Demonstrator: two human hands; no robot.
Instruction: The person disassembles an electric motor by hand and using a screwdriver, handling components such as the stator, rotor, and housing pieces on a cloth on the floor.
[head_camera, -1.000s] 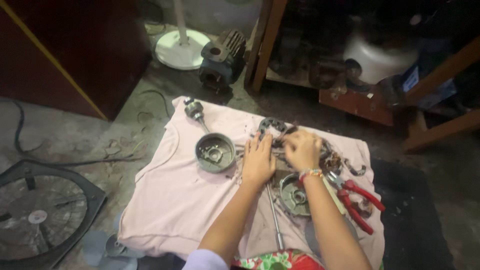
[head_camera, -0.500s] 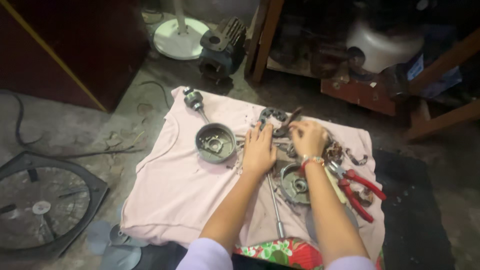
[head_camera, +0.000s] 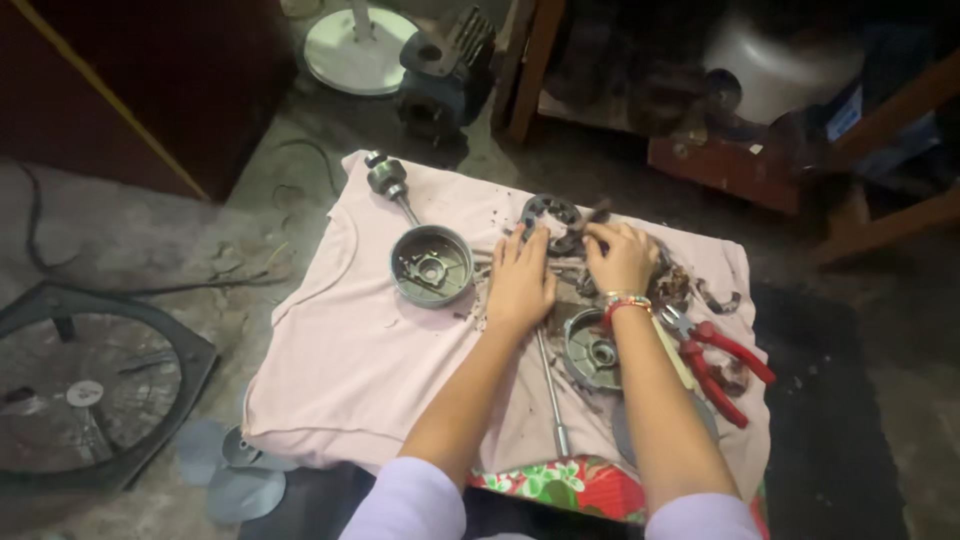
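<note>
Both hands rest on a dark ring-shaped motor core (head_camera: 553, 220) near the far edge of the pale pink cloth (head_camera: 340, 350): the left hand (head_camera: 520, 282) lies flat with fingers spread, pressing down just beside it, while the right hand (head_camera: 620, 258) curls over its right side, fingers bent as if pinching small parts; whether anything is truly held I cannot tell. Judging by its look, the core is heavy stiff metal, probably greasy and rough-edged, best taken by its outer rim. Nearby lie a round metal housing (head_camera: 431, 265) to the left, another housing (head_camera: 592, 350) under the right wrist, a long shaft (head_camera: 551, 385), and red-handled pliers (head_camera: 715, 365).
</note>
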